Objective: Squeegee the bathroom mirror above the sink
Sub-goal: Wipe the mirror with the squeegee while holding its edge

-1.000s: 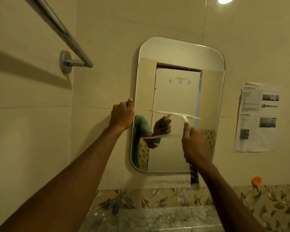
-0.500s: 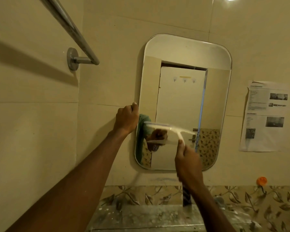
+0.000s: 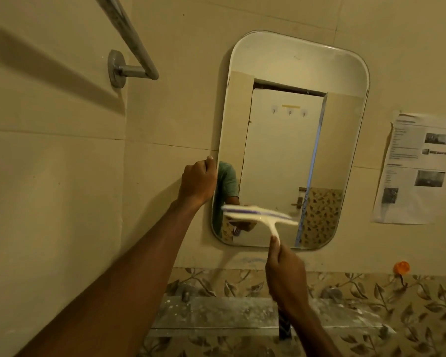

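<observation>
**Blade low on the glass, near the bottom edge**

My right hand [image 3: 285, 274], lower centre of the frame, is wrapped tight around the stem of the squeegee [image 3: 260, 215], fingers curled closed on the handle so I can steer the head. The blade sits crosswise over the lower part of the mirror [image 3: 291, 140], tilted down a little to the right and smeared with motion blur; whether the rubber edge is flat on the glass I can't tell.

My left hand [image 3: 198, 180], centre of the frame, is folded over the mirror's left edge, thumb up top, gripping the rim. I judge that's to brace the glass so it doesn't rock under the pressure.

Only a narrow strip of mirror lies below the blade, so by my reckoning this pass is nearly at its end. The glass shelf [image 3: 216, 315] lies below, in the bottom centre, well placed to catch drips.
</observation>
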A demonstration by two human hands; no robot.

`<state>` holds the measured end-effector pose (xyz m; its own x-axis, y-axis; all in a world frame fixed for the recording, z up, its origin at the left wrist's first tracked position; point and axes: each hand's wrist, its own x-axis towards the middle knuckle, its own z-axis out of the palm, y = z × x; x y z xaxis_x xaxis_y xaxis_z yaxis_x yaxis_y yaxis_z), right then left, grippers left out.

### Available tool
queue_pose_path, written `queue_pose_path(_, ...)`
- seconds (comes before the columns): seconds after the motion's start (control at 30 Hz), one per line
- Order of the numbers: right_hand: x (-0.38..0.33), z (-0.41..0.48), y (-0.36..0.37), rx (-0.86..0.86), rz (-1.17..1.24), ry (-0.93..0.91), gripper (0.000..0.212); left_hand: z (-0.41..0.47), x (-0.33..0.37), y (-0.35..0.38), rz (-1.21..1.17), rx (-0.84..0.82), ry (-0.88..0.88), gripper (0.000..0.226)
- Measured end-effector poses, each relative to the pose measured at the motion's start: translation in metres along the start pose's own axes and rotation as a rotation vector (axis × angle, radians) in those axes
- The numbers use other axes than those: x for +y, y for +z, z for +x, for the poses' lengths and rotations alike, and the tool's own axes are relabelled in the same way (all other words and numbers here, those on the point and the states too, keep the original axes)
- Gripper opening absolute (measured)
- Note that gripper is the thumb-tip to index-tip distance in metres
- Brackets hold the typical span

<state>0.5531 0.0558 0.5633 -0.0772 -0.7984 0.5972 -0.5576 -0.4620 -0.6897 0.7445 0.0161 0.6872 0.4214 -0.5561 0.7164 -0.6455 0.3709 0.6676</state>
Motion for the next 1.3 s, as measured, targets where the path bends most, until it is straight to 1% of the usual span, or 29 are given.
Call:
queue_pose_path(0.1, -0.021, 0.039, -0.021, 0.134, 0.018, -0.099, 0.046, -0.002, -0.006, 0.002, -0.039, -0.003, -0.035, 0.052)
queue_pose_path(0.2, -0.028, 0.057, -0.023, 0.193, 0.049, -0.106, 0.045, -0.004, -0.006, 0.001, -0.063, -0.010, -0.058, 0.053)
queue_pose_path(0.27, -0.015, 0.043, -0.007, 0.176, 0.053, -0.077, 0.045, -0.008, -0.008, 0.001, -0.045, -0.011, -0.057, 0.054)
queue_pose_path(0.33, 0.005, 0.013, 0.016, 0.121, 0.080, 0.001, 0.042, -0.012, -0.012, 0.003, -0.034, -0.001, -0.061, 0.055)
queue_pose_path(0.4, 0.024, -0.016, 0.035, 0.063, 0.046, 0.089, 0.040, -0.015, -0.015, 0.005, -0.043, 0.005, -0.080, 0.056)
queue_pose_path(0.5, 0.028, -0.032, 0.037, 0.011, 0.034, 0.120, 0.043, -0.015, -0.017, 0.006, -0.058, 0.002, -0.102, 0.057)
queue_pose_path(0.53, 0.022, -0.028, 0.030, 0.010, 0.068, 0.109, 0.044, -0.015, -0.018, 0.006, -0.057, -0.004, -0.105, 0.059)
queue_pose_path(0.6, 0.008, -0.008, 0.013, 0.074, 0.124, 0.051, 0.045, -0.015, -0.018, 0.005, -0.052, -0.018, -0.101, 0.060)
queue_pose_path(0.67, -0.004, 0.018, 0.001, 0.155, 0.116, -0.005, 0.049, -0.015, -0.019, 0.005, -0.058, -0.026, -0.098, 0.062)
queue_pose_path(0.77, -0.005, 0.026, 0.006, 0.188, 0.099, -0.027, 0.047, -0.016, -0.019, 0.005, -0.064, -0.029, -0.102, 0.061)
queue_pose_path(0.93, 0.029, -0.027, 0.045, 0.078, 0.075, 0.053, 0.039, -0.017, -0.020, 0.005, -0.048, -0.020, -0.086, 0.055)
queue_pose_path(1.1, 0.049, -0.060, 0.055, -0.052, 0.005, 0.164, 0.042, -0.014, -0.024, 0.004, -0.072, -0.046, -0.095, 0.066)
queue_pose_path(1.17, 0.052, -0.066, 0.052, -0.031, 0.002, 0.206, 0.043, -0.012, -0.024, 0.001, -0.080, -0.074, -0.102, 0.068)
queue_pose_path(1.3, 0.044, -0.060, 0.036, 0.059, 0.098, 0.223, 0.046, -0.003, -0.016, -0.006, -0.088, -0.150, -0.136, 0.059)
